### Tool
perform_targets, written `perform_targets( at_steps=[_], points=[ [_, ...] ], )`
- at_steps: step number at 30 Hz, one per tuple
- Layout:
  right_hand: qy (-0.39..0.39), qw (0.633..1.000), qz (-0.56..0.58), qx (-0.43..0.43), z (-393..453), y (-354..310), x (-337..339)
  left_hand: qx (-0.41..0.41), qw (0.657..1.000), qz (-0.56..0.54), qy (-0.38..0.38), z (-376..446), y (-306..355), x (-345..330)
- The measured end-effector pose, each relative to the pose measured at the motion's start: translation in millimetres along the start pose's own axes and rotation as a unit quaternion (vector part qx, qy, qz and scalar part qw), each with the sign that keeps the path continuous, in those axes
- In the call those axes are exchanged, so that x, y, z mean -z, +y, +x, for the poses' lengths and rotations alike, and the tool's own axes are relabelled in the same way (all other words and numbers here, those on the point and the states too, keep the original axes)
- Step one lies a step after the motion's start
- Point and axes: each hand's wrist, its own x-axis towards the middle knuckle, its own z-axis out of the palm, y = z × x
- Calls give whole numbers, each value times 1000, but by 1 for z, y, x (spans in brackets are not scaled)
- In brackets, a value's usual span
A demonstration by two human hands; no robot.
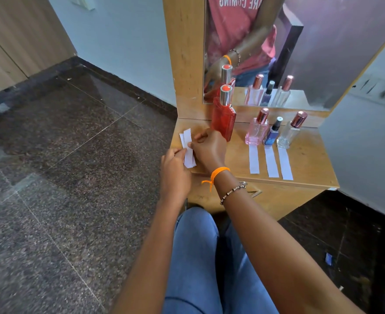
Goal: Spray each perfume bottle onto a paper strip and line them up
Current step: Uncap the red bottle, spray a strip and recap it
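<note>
Three bottles (272, 130) stand behind strips (271, 160), beside mirror (300, 41).

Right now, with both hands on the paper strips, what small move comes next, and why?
Probably peel one strip free and lay it before the red bottle. The pink, blue and clear bottles each have one already; the red has none.

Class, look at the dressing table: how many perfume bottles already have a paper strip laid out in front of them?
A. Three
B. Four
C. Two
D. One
A: the pink bottle, the blue bottle and the clear bottle each have a white strip before them, while the red bottle has none and both hands are on the loose strips.
</note>
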Motion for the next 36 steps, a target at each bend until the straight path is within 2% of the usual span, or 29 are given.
perform_targets(
  at_steps=[15,27,36],
  points=[
    [-21,998,-59,13,6,-5,1,-27,999,30,13,0,0,-1],
    [-30,998,-61,12,8,-3,6,-30,995,89,22,-1,-1,-6],
    [-11,998,-45,43,-19,19,43,-30,999,11,42,-3,10,-2]
  ],
)
